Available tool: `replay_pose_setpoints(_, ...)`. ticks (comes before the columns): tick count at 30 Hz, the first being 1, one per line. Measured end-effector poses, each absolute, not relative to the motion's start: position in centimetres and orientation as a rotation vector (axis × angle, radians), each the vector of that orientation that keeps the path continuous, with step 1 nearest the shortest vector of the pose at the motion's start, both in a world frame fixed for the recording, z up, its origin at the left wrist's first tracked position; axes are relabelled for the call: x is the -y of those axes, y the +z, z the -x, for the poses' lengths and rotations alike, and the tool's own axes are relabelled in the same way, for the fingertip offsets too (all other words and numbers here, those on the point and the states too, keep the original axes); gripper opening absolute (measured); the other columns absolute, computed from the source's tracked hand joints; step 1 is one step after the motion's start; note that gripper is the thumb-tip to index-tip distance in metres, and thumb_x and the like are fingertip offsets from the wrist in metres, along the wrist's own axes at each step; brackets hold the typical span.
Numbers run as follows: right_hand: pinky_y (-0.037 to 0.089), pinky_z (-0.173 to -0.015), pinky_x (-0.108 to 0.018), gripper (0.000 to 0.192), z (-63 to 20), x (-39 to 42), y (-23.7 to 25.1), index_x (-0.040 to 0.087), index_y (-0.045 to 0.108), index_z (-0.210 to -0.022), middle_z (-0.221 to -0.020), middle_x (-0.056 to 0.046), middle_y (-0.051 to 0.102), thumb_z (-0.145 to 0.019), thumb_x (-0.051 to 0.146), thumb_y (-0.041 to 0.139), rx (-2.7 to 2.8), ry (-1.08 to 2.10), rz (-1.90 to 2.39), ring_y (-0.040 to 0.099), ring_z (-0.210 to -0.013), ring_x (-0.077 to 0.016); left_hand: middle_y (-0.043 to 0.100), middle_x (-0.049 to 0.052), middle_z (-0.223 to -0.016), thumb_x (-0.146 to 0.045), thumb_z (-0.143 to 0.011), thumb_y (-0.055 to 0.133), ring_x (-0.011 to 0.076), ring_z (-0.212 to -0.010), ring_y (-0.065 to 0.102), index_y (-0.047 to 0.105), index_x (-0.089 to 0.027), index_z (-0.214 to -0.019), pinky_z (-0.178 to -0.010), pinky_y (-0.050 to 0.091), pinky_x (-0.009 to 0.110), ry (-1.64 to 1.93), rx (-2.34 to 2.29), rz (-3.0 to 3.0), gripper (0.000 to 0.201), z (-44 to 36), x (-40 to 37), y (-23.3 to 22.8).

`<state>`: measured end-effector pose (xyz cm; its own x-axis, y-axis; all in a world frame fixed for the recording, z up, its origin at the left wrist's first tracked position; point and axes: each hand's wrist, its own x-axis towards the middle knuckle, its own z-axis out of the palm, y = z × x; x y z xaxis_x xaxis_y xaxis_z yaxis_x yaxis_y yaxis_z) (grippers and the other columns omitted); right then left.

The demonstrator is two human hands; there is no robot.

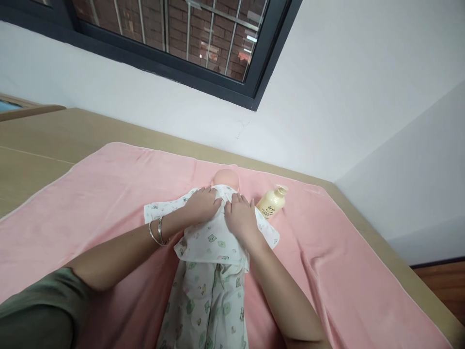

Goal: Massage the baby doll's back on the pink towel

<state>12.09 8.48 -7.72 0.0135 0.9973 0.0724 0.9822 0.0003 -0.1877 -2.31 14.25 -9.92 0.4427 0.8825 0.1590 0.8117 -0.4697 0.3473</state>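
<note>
Dark-framed barred window (pixel 189 39) set in plain white wall (pixel 345 97); below it, long beige wooden counter (pixel 54 140); beyond counter's right end, brown wood floor (pixel 443 286).

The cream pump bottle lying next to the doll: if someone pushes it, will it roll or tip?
The cream pump bottle already lies on its side, so it cannot tip. Its round body would probably roll, though the soft pink towel and the pump head may slow it. It looks like plastic, so probably not fragile.

Under my hands, the printed garment (pixel 209 271) felt like soft matt cotton; the pink towel (pixel 109 194) was fuzzy; at two o'clock, the bottle (pixel 271 202) was glossy plastic.
</note>
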Motion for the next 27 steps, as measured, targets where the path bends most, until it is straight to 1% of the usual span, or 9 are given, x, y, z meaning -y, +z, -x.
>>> replay_pose_setpoints(2, 0.017, -0.121, -0.057, 0.054, -11.4, -7.7, -7.4, 0.002, 0.044, -0.147, -0.155, -0.023, 0.045, -0.103, 0.029, 0.030, 2.116, 0.079, 2.108, 0.037, -0.146, -0.0365, 0.071, 0.017, -0.115, -0.032, -0.099, 0.033, 0.0287, -0.109, 0.066, 0.064, -0.012, -0.108, -0.097, 0.050, 0.041, 0.431, -1.454, -2.413, 0.039, 2.5, -14.9, -9.5)
replay_pose_setpoints(6, 0.029, -0.115, -0.049, 0.043, -11.8, -8.0, -7.0, 0.007, 0.059, -0.129, -0.138, -0.022, 0.060, -0.100, 0.026, 0.033, 2.165, 0.078, 2.027, 0.051, -0.134, -0.0342, 0.069, 0.021, -0.119, -0.032, -0.100, 0.031, 0.0321, -0.113, 0.063, 0.063, -0.007, -0.115, -0.101, 0.048, 0.045, 0.389, -1.514, -2.452, 0.043, 2.2, -14.2, -9.5)
replay_pose_setpoints(9, 0.036, -0.108, -0.044, 0.039, -13.7, -9.6, -7.1, 0.013, 0.064, -0.116, -0.125, -0.018, 0.068, -0.101, 0.029, 0.031, 2.115, 0.217, 1.985, 0.058, -0.123, -0.0303, 0.061, 0.027, -0.133, -0.030, -0.099, 0.036, 0.0377, -0.125, 0.056, 0.056, 0.000, -0.130, -0.105, 0.043, 0.051, 0.437, -1.592, -2.583, 0.048, 1.6, -12.1, -10.1)
replay_pose_setpoints(13, 0.034, -0.110, -0.046, 0.044, -16.0, -11.5, -7.7, 0.018, 0.065, -0.114, -0.123, -0.014, 0.070, -0.103, 0.041, 0.028, 1.981, 0.444, 2.029, 0.060, -0.119, -0.0293, 0.051, 0.031, -0.145, -0.028, -0.098, 0.038, 0.0405, -0.135, 0.048, 0.045, 0.005, -0.143, -0.109, 0.039, 0.054, 0.540, -1.561, -2.720, 0.056, 1.2, -10.3, -10.9)
replay_pose_setpoints(16, 0.024, -0.117, -0.053, 0.049, -16.0, -11.6, -8.1, 0.017, 0.063, -0.122, -0.133, -0.015, 0.066, -0.104, 0.044, 0.026, 1.982, 0.428, 2.023, 0.056, -0.128, -0.0308, 0.057, 0.028, -0.140, -0.025, -0.098, 0.035, 0.0389, -0.134, 0.049, 0.055, 0.001, -0.133, -0.112, 0.037, 0.054, 0.485, -1.443, -2.801, 0.048, 1.6, -11.2, -11.0)
replay_pose_setpoints(18, 0.019, -0.120, -0.057, 0.052, -15.0, -10.8, -8.0, 0.013, 0.057, -0.134, -0.146, -0.018, 0.057, -0.105, 0.042, 0.024, 2.015, 0.339, 2.050, 0.047, -0.139, -0.0327, 0.063, 0.024, -0.132, -0.027, -0.099, 0.033, 0.0360, -0.128, 0.055, 0.062, -0.004, -0.122, -0.110, 0.040, 0.051, 0.458, -1.413, -2.736, 0.043, 2.0, -12.5, -10.8)
replay_pose_setpoints(21, 0.018, -0.121, -0.056, 0.057, -12.8, -8.8, -7.6, 0.005, 0.042, -0.150, -0.158, -0.023, 0.040, -0.105, 0.036, 0.026, 2.090, 0.215, 2.123, 0.033, -0.149, -0.0365, 0.069, 0.019, -0.122, -0.038, -0.100, 0.034, 0.0310, -0.115, 0.064, 0.063, -0.010, -0.116, -0.099, 0.050, 0.044, 0.468, -1.472, -2.467, 0.043, 2.6, -14.5, -10.2)
replay_pose_setpoints(23, 0.018, -0.122, -0.054, 0.060, -11.7, -7.7, -7.2, 0.001, 0.036, -0.154, -0.161, -0.026, 0.034, -0.104, 0.034, 0.031, 2.144, 0.182, 2.143, 0.030, -0.150, -0.0384, 0.071, 0.017, -0.120, -0.042, -0.099, 0.035, 0.0296, -0.111, 0.066, 0.063, -0.013, -0.115, -0.094, 0.052, 0.041, 0.486, -1.477, -2.374, 0.044, 2.7, -15.1, -10.0)
replay_pose_setpoints(27, 0.020, -0.122, -0.052, 0.058, -12.0, -7.6, -6.9, 0.003, 0.038, -0.153, -0.159, -0.025, 0.038, -0.105, 0.035, 0.031, 2.206, 0.267, 2.054, 0.032, -0.150, -0.0353, 0.069, 0.019, -0.123, -0.040, -0.100, 0.033, 0.0304, -0.117, 0.064, 0.062, -0.012, -0.119, -0.100, 0.049, 0.043, 0.527, -1.533, -2.443, 0.045, 2.4, -13.8, -10.2)
